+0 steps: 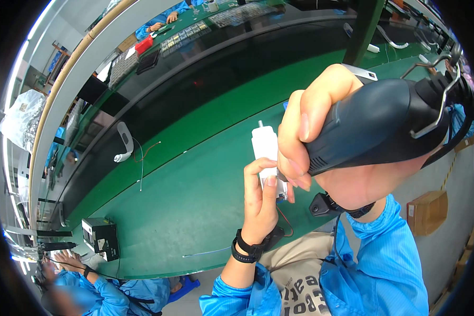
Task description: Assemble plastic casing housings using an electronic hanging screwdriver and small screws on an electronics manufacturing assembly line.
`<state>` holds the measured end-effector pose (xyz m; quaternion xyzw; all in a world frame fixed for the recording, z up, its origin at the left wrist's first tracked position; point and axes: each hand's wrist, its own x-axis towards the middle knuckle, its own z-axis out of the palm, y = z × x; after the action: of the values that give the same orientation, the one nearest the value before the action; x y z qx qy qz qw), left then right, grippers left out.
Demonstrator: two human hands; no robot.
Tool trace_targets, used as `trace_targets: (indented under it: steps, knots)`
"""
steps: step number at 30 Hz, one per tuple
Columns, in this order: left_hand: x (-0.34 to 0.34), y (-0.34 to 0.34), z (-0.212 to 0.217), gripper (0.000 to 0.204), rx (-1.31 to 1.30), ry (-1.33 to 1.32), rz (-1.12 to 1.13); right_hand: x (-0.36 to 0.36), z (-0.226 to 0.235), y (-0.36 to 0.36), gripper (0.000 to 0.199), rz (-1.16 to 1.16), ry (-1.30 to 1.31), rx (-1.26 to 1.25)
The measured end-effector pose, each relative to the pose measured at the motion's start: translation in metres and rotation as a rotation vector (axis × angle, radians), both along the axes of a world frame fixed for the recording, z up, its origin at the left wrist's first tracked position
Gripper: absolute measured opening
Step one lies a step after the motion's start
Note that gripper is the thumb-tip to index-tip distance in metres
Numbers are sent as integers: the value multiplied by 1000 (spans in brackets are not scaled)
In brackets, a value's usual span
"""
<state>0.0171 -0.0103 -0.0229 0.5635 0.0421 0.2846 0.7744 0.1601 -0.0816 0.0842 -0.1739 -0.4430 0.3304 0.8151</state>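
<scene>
My left hand holds a white plastic housing by its lower part, with fingers and thumb closed around it. A short metal shaft sticks up from the housing's far end, and a thin red wire trails below its near end. My right hand grips a dark electric screwdriver, its front end pointing toward the housing. The screwdriver's tip is hidden behind my fingers, so I cannot tell whether it touches the housing. A metal wire hanger is fixed at the screwdriver's back end.
The green workbench runs under my hands. On the dark-and-green belt beyond lies a white curved part with thin wires. A black-and-white box stands at the bench's left end, near a person in blue. A cardboard box is on the floor at right.
</scene>
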Motion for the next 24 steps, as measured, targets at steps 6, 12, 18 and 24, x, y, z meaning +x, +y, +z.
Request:
trace_targets:
  steps: [6, 12, 18, 24]
  knots:
    - [6, 1, -2, 23, -8, 10, 0, -7, -10, 0, 101, -113, 47, -103]
    - [9, 6, 1, 23, -84, 78, -10, -17, -15, 1, 109, -211, 86, -202]
    - [4, 14, 12, 24, -88, 130, -46, -20, 31, 19, 113, -194, -127, -209]
    - [3, 17, 12, 23, -100, 131, -37, -40, 53, 33, 107, -351, -146, -424]
